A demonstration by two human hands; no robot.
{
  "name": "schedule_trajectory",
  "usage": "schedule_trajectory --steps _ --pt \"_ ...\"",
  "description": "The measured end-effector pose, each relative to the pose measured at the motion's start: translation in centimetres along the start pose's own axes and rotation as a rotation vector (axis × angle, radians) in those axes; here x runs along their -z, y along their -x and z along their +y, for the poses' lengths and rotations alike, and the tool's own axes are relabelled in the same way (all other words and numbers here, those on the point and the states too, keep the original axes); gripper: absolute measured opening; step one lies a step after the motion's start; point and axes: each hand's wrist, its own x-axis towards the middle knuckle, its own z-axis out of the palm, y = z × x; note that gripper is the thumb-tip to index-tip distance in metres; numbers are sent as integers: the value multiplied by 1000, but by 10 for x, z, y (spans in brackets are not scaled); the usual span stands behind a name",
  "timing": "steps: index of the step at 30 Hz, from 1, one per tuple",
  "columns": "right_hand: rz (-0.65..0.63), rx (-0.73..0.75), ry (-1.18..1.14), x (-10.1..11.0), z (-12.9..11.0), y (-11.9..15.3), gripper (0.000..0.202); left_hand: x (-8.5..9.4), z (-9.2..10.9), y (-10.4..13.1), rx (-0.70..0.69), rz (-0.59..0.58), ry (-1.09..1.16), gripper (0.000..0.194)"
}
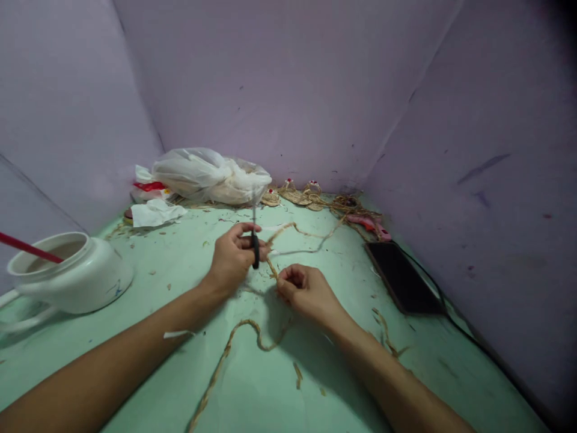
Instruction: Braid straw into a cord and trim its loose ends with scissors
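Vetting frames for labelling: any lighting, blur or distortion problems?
Head view: dim, soft light, right hand shadowing the tabletop. Head view: scissors blades smeared, left hand slightly soft, twine between the hands readable. Head view: upper right corner dark; white pot leans, probably lens distortion.

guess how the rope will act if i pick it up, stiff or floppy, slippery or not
The rope is probably floppy, since it lies in loose bends on the table. Being thin, it is likely light. Its twisted strands look rough, so it seems unlikely to be slippery.
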Motion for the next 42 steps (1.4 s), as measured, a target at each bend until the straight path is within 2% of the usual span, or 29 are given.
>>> schedule_trajectory --steps 3,5,7,9,12,14,15,17,19,21,24,28,30,32,34,42 --pt "-121 -122 -527 1 -1 -3 15 10 -3 -14 76 68 109 49" --pt "-191 -185 -668 0 -2 -3 23 13 -5 -18 90 57 157 48" --pt "-190 -195 -686 -1 -3 -1 25 12 -5 -18 87 53 194 48" --pt "-104 -94 -632 -2 -3 2 20 9 -4 -14 117 62 198 48" --pt "44 230 -472 -6 -4 7 9 0 -4 -6 246 13 168 46" --pt "69 400 -382 -9 -4 10 7 -5 -6 -1 327 -51 142 43" --pt "60 417 -369 -11 -4 11 8 -6 -8 0 353 -74 127 42" --pt "1 302 -427 -13 -5 9 9 -6 -11 -1 367 -89 90 40" --pt "-51 85 -551 -12 -5 6 15 0 -11 -7 348 -78 46 39" --pt "-47 -78 -657 -9 -6 1 23 10 -7 -13 266 -61 -57 37" --pt "26 -157 -712 0 -5 -5 29 27 6 -14 -75 -98 -437 34" --pt "70 -162 -737 10 -4 -8 27 39 21 -3 -500 -321 -972 34" --pt "77 -137 -743 13 -4 -9 26 39 23 2 -648 -402 -1184 42" --pt "72 -112 -740 14 -6 -8 26 38 22 5 -720 -437 -1345 49" --pt "74 -104 -728 14 -7 -8 26 36 21 6 -734 -447 -1448 51" --pt "97 -130 -651 14 -9 -8 22 33 22 7 -759 -486 -1558 52"
